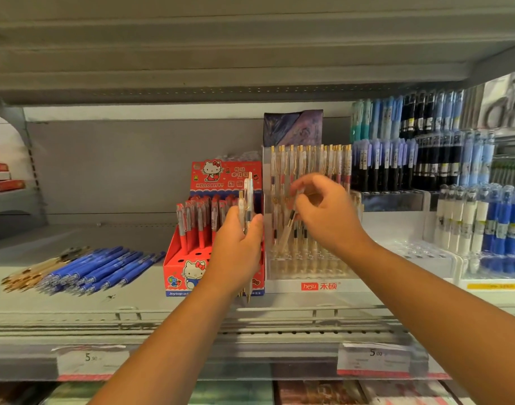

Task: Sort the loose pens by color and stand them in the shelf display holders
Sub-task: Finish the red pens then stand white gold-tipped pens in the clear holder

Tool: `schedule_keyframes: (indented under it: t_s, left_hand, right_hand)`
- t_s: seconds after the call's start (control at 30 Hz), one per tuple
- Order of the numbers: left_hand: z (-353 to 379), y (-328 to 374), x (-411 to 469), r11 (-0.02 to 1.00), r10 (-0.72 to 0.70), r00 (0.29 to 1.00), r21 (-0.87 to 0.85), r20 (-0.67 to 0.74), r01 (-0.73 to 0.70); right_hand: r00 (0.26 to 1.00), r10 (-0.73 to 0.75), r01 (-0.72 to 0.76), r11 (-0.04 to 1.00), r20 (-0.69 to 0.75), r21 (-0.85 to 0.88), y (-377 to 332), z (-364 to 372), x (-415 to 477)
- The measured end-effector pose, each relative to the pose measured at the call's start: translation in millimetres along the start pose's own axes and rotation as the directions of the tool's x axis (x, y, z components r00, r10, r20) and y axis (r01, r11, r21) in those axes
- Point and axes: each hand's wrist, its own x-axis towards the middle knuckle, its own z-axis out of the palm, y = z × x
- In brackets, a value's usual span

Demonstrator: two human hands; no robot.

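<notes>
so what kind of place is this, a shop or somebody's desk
Most likely a shop's stationery aisle. Price tags sit on the shelf edge, the red cartoon box and clear hesu holder stand stocked with pens, and scissors show at upper right.

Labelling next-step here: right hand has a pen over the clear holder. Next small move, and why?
Probably lower the clear pen in the right hand tip-first into a free slot of the clear holder: it tilts over the front rows, and the left hand holds more clear pens.
</notes>
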Motion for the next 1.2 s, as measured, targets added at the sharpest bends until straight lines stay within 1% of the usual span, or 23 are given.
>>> schedule_keyframes:
  t_s: [0.1,0.17,0.2,0.3,0.37,0.43,0.5,0.6,0.73,0.9,1.07,1.2]
  left_hand:
    - [0.2,-0.1,-0.4,1.0,0.013,1.0,-0.006,0.01,-0.013]
    - [0.5,0.3,-1.2,1.0,0.013,1.0,-0.011,0.019,-0.013]
    - [0.7,0.4,-1.4,1.0,0.013,1.0,-0.014,0.024,-0.013]
    - [1.4,0.0,-1.5,1.0,0.012,1.0,-0.013,0.027,-0.011]
    - [1.7,0.0,-1.5,1.0,0.009,1.0,-0.012,0.029,-0.009]
    - [1.8,0.4,-1.4,1.0,0.009,1.0,-0.01,0.028,-0.009]
    - [1.8,0.6,-1.3,1.0,0.002,1.0,-0.005,0.023,-0.002]
    - [1.7,0.2,-1.4,1.0,-0.009,1.0,-0.008,0.024,0.009]
    - [1.4,-0.4,-1.1,1.0,-0.02,1.0,0.0,0.011,0.02]
    - [1.2,-1.4,-0.3,1.0,-0.028,1.0,-0.011,0.013,0.028]
    - [1.9,-1.0,-0.7,1.0,-0.019,1.0,-0.009,0.025,0.019]
    - [1.5,-0.5,-1.0,1.0,-0.02,1.0,-0.009,0.023,0.02]
  right_hand:
    - [0.995,-0.058,0.065,0.994,0.075,-0.089,3.3,5.3,-3.3]
    - [0.993,-0.062,0.071,0.993,0.096,-0.094,4.0,8.3,-3.6]
    - [0.994,-0.056,0.062,0.996,0.089,-0.064,3.3,9.0,-3.2]
    - [0.999,-0.025,0.021,0.994,0.037,0.108,-1.1,8.7,-1.0]
    - [1.0,-0.011,0.009,0.989,0.013,0.146,-2.3,7.6,1.8]
    - [0.999,-0.002,-0.002,0.993,0.032,0.118,-0.7,8.3,3.9]
    - [0.995,0.032,-0.038,0.997,0.09,0.06,1.8,11.0,4.4]
    - [0.984,0.076,-0.084,0.996,0.164,0.042,5.1,15.3,3.3]
    - [0.969,0.063,-0.067,0.998,0.241,0.007,4.5,17.5,2.1]
    - [0.979,0.029,-0.026,0.999,0.201,-0.02,7.9,14.7,-3.3]
    - [0.978,-0.051,0.063,0.997,0.201,-0.051,9.9,16.0,-4.7]
    - [0.978,-0.025,0.046,0.994,0.208,-0.096,10.9,20.1,-0.9]
